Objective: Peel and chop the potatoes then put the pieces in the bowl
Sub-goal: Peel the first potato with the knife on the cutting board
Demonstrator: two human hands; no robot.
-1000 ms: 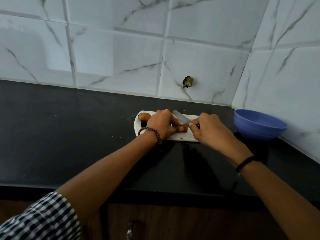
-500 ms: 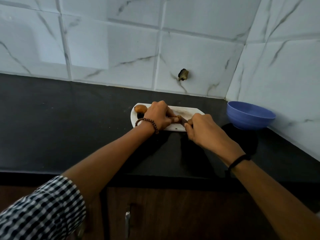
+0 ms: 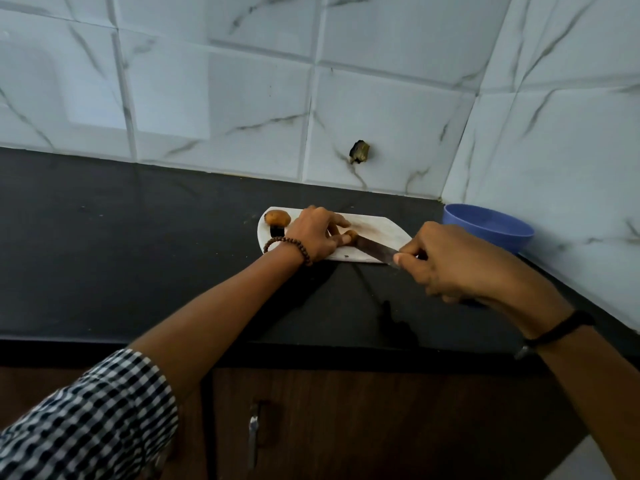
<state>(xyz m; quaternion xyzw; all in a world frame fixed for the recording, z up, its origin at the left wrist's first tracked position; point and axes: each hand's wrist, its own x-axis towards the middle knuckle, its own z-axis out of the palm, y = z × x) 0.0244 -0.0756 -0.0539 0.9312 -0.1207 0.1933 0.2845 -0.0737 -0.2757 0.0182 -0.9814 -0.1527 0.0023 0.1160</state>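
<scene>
A white chopping board [image 3: 375, 228] lies on the black counter. My left hand [image 3: 313, 233] holds a small brown potato [image 3: 351, 234] down on the board, mostly hiding it. My right hand [image 3: 446, 263] grips the handle of a knife [image 3: 375, 250], whose blade lies low across the board with its tip at the potato. A second, unpeeled potato [image 3: 277, 217] sits at the board's far left corner. The blue bowl [image 3: 488, 230] stands to the right of the board, by the side wall.
The black counter [image 3: 121, 244] stretches wide to the left. Tiled walls close the back and the right side. A dark fitting [image 3: 360, 152] sticks out of the back wall. A cupboard handle [image 3: 254, 434] shows below the counter's front edge.
My right hand has drawn back toward me and to the right, so more of the blade shows flat over the board. My left hand stays on the potato.
</scene>
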